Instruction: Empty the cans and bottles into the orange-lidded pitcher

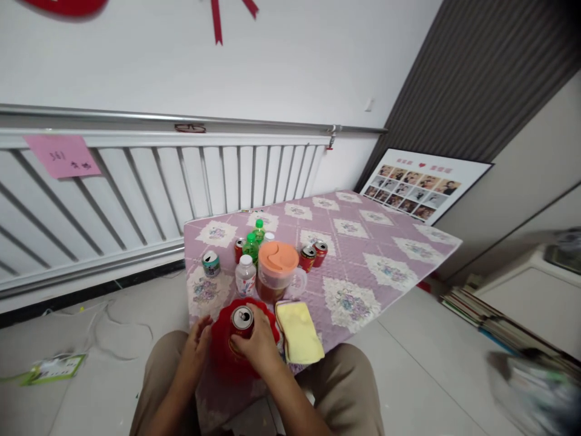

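Observation:
A red soda can (242, 319) with its top opened stands upright in the grip of my right hand (259, 342), whose fingers and thumb wrap its sides. The can is over a red scalloped dish (221, 345); whether it touches the dish I cannot tell. At the dish's left edge my left hand (198, 339) is open, fingers loosely stretched and apart from the can. Just to the right of the dish lies a folded yellow cloth (299, 333). Beyond the dish stand a white-capped bottle (246, 275) and a clear pitcher (272, 284) with an orange lid and brown liquid.
Two red cans (308, 258) stand right of the pitcher. Green-capped bottles (250, 247) and another red can (239, 248) are behind it, a teal-and-white can (211, 264) to the left. A radiator (209, 181) lines the table's far side; a photo board (422, 188) leans behind its right end.

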### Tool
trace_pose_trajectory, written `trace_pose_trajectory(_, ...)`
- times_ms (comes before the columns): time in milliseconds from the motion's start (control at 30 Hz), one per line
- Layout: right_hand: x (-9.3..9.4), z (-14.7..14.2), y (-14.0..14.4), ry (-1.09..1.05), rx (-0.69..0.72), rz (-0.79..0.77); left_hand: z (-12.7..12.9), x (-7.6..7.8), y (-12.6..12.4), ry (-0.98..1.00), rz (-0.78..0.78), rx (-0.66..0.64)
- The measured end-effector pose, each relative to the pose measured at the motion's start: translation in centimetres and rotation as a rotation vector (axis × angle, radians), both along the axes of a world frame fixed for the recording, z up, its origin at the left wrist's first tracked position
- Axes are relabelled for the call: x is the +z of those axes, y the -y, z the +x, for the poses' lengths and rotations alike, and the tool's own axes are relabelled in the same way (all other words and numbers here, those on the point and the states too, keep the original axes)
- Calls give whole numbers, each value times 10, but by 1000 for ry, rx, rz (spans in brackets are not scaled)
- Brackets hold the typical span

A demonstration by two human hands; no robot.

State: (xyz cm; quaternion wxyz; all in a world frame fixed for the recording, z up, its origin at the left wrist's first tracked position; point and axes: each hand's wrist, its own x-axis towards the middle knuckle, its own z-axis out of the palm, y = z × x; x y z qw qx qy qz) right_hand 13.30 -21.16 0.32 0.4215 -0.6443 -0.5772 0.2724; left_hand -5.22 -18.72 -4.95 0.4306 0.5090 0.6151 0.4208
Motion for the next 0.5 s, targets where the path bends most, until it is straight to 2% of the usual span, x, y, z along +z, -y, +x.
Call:
trace_pose_trajectory(100,17,7,5,-64,-9,-16,-1,-6,-4,62,-35,6)
trace_pose_trajectory(233,48,32,18,-158,46,15,1,4,-16,81,-53,38)
trace_pose_trajectory(367,71,71,37,-221,46,14,10,14,-36,92,-54,57)
trace_pose_trajectory(500,76,124,51,-193,-65,-6,14,3,-54,193,-181,22)
